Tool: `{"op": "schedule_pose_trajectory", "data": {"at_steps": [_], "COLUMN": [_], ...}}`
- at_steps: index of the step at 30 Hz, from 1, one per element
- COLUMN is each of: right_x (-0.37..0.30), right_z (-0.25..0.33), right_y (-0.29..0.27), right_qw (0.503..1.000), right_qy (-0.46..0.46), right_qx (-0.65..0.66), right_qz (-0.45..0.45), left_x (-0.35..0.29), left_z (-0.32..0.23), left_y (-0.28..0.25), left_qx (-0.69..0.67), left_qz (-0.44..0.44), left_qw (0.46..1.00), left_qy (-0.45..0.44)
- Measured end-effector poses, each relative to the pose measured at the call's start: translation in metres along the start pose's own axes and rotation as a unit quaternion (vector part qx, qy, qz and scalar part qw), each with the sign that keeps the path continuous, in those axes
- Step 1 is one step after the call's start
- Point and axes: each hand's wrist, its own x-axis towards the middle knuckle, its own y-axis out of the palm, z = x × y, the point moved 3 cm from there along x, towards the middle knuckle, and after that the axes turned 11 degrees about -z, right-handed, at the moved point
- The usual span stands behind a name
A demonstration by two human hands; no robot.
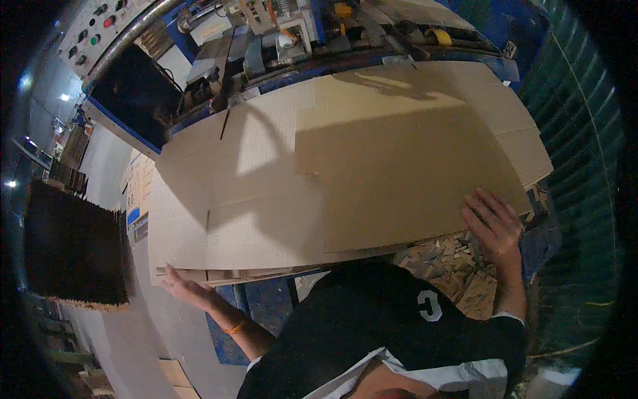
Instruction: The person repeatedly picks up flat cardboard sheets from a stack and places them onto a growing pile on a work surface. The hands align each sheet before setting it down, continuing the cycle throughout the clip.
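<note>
While our right hand (493,225) lies flattish, fingers extended, on the cardboard sheets (405,179) at centre frame, our left hand (188,291) meets their lower-left edge, though we cannot tell whether it pinches; we should probably keep edges aligned, pressing lightly.

Matt cardboard sheets (412,173), glossy metal tube (128,46), ribbed wall (585,153), matt cloth shirt (372,312), rough cardboard scraps (455,266)

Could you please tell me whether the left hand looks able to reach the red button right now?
Probably not without stepping closer: the left hand is at the near-left corner of the cardboard sheets, while the red button sits beyond their far side, on the control panel.
</note>
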Motion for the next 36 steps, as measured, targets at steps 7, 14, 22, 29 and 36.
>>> {"op": "schedule_pose_trajectory", "data": {"at_steps": [7, 14, 22, 29, 36], "right_x": [-0.021, -0.050, -0.036, 0.016, 0.090], "right_z": [0.001, -0.006, -0.015, -0.058, -0.113], "right_y": [0.034, 0.057, 0.063, 0.106, 0.178], "right_qw": [0.997, 0.995, 0.996, 0.996, 0.991], "right_qy": [-0.010, 0.029, -0.006, -0.044, -0.007], "right_qx": [0.067, 0.094, 0.084, 0.068, 0.040], "right_qz": [-0.024, -0.012, -0.022, 0.031, 0.128], "left_x": [0.026, -0.063, -0.092, -0.074, -0.056], "left_z": [-0.019, -0.044, -0.068, -0.053, -0.018], "left_y": [0.042, 0.044, 0.063, 0.109, 0.211], "left_qx": [-0.161, 0.037, 0.239, 0.186, 0.115], "left_qz": [0.135, 0.479, 0.545, 0.514, 0.483], "left_qw": [0.924, 0.860, 0.656, 0.679, 0.710], "left_qy": [-0.319, 0.172, 0.465, 0.491, 0.500]}}
